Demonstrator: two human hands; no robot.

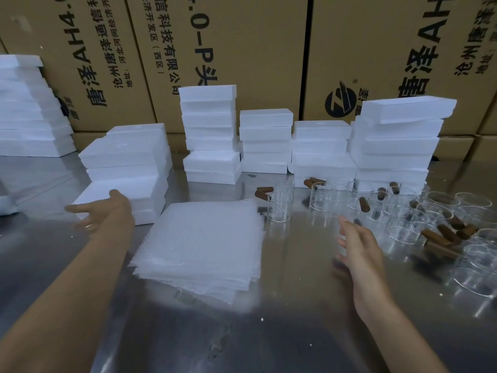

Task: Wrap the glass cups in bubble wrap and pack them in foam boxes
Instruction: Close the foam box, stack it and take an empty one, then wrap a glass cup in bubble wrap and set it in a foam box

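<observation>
A stack of bubble wrap sheets [204, 246] lies in the middle of the steel table [295, 332]. Several clear glass cups with brown wooden handles [279, 208] stand and lie to its right, out to the right edge. White foam boxes [126, 168] are piled to the left of the wrap. My left hand [102, 211] hovers in front of that pile with fingers spread, holding nothing. My right hand [357, 243] hangs over the table between the wrap and the cups, fingers loosely extended and blurred, holding nothing.
More foam box stacks [209, 133] line the back of the table, with a tall one at the right [395, 141] and another at the far left [29, 109]. Large printed cardboard cartons [269, 49] form a wall behind.
</observation>
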